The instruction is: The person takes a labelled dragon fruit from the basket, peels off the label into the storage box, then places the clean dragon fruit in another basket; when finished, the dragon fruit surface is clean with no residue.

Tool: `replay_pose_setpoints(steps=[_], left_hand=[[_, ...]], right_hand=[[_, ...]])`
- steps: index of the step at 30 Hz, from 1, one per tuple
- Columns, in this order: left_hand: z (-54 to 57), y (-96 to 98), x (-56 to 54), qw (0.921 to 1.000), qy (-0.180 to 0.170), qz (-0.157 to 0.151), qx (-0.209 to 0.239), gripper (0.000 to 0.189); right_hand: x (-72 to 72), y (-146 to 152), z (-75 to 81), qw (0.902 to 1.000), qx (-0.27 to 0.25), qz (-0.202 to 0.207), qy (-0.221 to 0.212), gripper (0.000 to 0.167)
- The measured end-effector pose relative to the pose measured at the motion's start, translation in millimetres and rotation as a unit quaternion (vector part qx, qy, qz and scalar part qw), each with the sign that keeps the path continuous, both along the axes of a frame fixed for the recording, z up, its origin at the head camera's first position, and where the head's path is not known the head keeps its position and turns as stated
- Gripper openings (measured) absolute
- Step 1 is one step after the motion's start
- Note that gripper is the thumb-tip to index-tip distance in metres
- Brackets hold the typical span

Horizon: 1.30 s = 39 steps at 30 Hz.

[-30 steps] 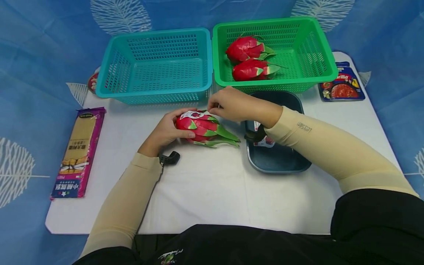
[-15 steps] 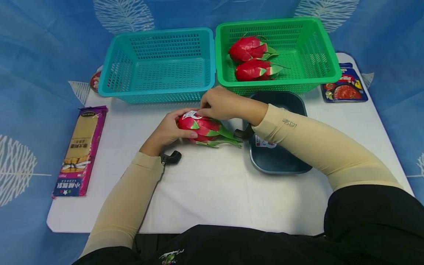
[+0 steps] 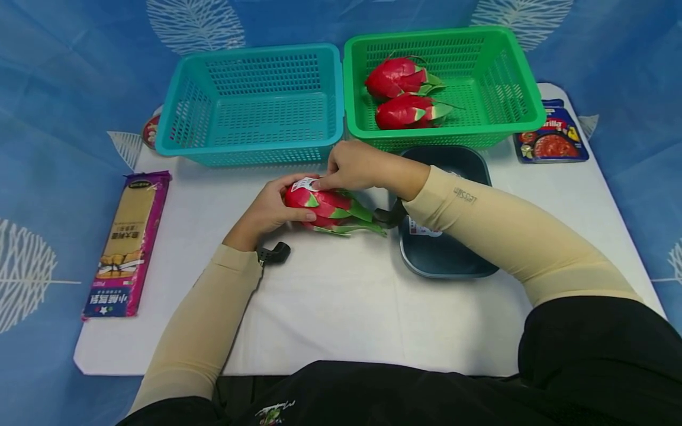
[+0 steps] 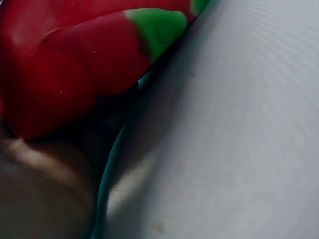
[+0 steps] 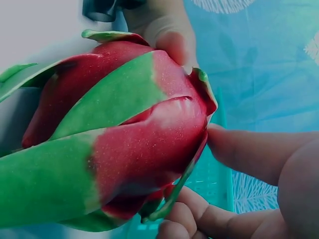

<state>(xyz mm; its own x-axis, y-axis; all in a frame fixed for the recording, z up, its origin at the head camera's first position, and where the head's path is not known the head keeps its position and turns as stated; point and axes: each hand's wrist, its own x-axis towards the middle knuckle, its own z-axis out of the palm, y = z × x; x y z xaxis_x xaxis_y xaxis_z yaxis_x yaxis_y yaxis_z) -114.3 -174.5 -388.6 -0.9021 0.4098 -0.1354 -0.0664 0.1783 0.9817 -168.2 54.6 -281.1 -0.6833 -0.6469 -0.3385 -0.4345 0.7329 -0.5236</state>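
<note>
A red dragon fruit (image 3: 327,207) with green scales lies on its side on the white table in the head view. My left hand (image 3: 258,216) grips its rounded end, thumb in front and fingers over the back. On top sits a white printed sticker (image 3: 302,184), partly covered by my right hand (image 3: 354,165), whose thumb presses on it. In the right wrist view the thumb (image 5: 249,152) extends to the fruit (image 5: 144,144), with the other fingers bent beside a scale. The left wrist view shows the fruit's red skin (image 4: 70,64) close up.
A dark tray (image 3: 447,263) with stickers (image 3: 423,229) stands under my right forearm. Behind are a blue basket (image 3: 261,155) and a green basket (image 3: 447,133) holding two dragon fruits (image 3: 407,112). A pasta pack (image 3: 128,236) lies left, a sauce packet (image 3: 554,139) right.
My right hand has moved left from the sticker's right edge onto the sticker, its thumb now pressing it down. The left hand keeps its grip on the dragon fruit.
</note>
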Motion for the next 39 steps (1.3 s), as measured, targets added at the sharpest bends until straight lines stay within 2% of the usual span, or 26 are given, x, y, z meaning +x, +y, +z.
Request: replay_pose_setpoints(steps=[8,11,16,19,23,26,32,39], left_hand=[[0.0,1.7,-0.9,1.0000,-0.002,0.002,-0.008,0.076],[-0.7,1.7,-1.4,1.0000,0.003,0.003,-0.006,0.076],[-1.4,0.7,-0.5,1.0000,0.004,0.004,-0.001,0.075],[-2.2,0.4,-0.4,1.0000,0.003,0.003,0.004,0.075],[-3.7,0.1,-1.3,1.0000,0.004,0.002,0.008,0.075],[-4.6,0.0,-1.8,0.9999,0.003,0.002,0.010,0.074],[-4.0,0.5,-1.2,0.9998,-0.003,0.009,0.018,0.075],[-0.4,0.8,-0.1,0.9998,-0.011,0.010,0.014,0.077]], right_hand=[[-2.2,-2.0,0.7,0.9997,0.004,-0.021,-0.014,0.042],[-4.8,-2.7,1.5,0.9993,0.019,-0.021,-0.026,0.047],[-9.3,-3.0,-2.1,0.9970,0.020,-0.017,-0.073,0.056],[-11.2,-2.5,-4.8,0.9944,0.009,-0.027,-0.102,0.052],[-11.8,-1.9,-5.7,0.9920,-0.010,-0.045,-0.117,0.047],[-10.9,-1.9,-4.7,0.9933,-0.031,-0.052,-0.098,0.040],[-4.2,-2.5,-4.1,0.9980,-0.057,-0.025,-0.004,0.031],[13.5,-4.7,3.6,0.9968,-0.066,-0.014,0.044,0.018]])
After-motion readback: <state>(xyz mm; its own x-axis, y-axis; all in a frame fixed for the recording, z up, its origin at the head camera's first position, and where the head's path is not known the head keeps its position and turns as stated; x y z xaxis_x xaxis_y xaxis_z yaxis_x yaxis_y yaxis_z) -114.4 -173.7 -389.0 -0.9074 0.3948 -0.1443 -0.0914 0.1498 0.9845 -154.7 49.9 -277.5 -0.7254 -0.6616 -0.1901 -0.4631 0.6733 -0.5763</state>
